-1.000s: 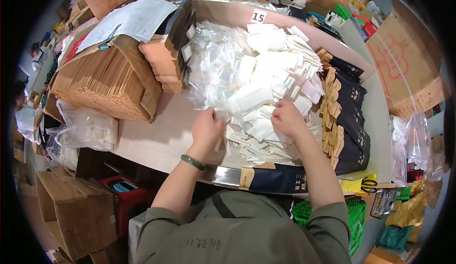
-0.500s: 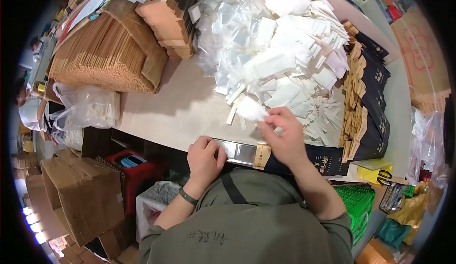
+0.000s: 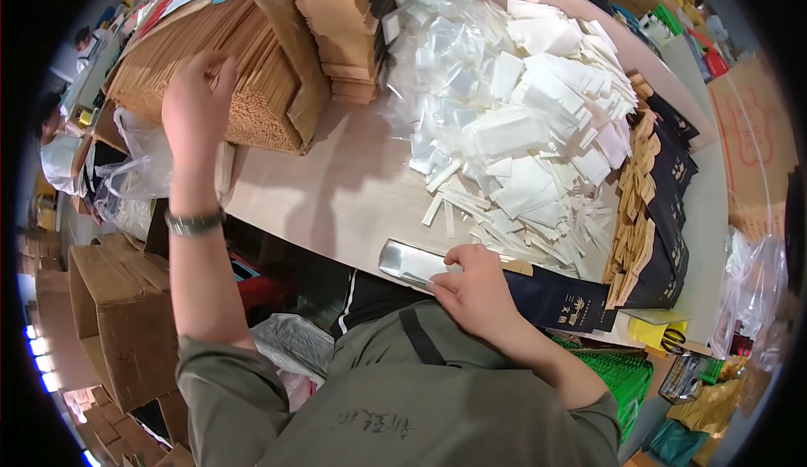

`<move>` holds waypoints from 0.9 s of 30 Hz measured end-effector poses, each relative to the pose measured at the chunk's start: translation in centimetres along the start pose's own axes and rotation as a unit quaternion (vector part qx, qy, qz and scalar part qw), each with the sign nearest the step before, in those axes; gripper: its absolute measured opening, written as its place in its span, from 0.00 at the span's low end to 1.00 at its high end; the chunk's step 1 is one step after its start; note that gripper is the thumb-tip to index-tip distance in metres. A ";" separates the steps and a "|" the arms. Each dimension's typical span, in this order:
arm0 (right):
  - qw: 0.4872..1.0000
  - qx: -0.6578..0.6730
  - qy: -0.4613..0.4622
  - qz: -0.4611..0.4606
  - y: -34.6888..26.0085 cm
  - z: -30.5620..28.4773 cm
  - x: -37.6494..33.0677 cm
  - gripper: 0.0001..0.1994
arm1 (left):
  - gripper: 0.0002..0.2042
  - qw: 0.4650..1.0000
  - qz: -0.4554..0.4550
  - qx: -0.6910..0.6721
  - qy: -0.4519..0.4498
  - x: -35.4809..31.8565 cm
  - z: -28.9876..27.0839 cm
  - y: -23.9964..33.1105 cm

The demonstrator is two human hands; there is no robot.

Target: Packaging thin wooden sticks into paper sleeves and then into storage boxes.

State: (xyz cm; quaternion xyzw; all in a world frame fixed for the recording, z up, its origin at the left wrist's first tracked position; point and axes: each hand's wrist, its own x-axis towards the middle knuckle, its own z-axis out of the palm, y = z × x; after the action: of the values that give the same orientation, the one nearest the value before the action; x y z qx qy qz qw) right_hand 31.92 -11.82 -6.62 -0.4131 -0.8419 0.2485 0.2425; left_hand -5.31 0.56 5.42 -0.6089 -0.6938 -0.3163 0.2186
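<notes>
My left hand point(image 3: 198, 101) is raised over the stack of thin brown cardboard pieces point(image 3: 256, 89) at the upper left. Its fingers are loosely bent and apart, and I see nothing in them. At the table's front edge my right hand point(image 3: 477, 289) grips a flat, shiny silver packet point(image 3: 408, 263), thumb and fingers near its right end. Right beside that hand lies a dark pouch point(image 3: 561, 299) with light printing; the hand covers where packet and pouch meet. A heap of white paper packets point(image 3: 538, 122) and clear plastic sleeves point(image 3: 441, 55) spreads beyond.
Dark pouches with tan tops point(image 3: 643, 206) stand in a row along the right. A stack of tan and black boxes point(image 3: 340, 42) is at the back. Below the left edge are a cardboard carton point(image 3: 126, 324) and a plastic bag point(image 3: 290, 341). Scissors point(image 3: 672, 339) lie at right.
My left hand has left the silver packet and swung up and left to the brown stack. My right hand has let go of a small white packet and come down onto the silver one.
</notes>
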 end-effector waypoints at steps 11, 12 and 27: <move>0.993 -0.094 -0.059 -0.033 1.9 0.9 -0.3 0.13 | 0.11 0.978 0.005 0.099 -0.184 4.9 2.3 -2.0; 0.993 -0.091 -0.062 -0.038 2.0 0.6 -0.5 0.14 | 0.11 0.985 0.014 0.101 -0.140 4.8 1.9 -1.7; 0.997 -0.059 0.047 -0.001 3.4 -1.9 -5.1 0.15 | 0.16 0.977 -0.073 -0.181 0.081 -3.1 0.1 -2.1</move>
State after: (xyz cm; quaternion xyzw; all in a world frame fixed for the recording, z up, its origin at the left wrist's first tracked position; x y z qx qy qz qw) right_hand 37.79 -13.76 -8.37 -0.4367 -0.8435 0.1782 0.2570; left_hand -6.88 -1.71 2.82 -0.5586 -0.6472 -0.5004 0.1368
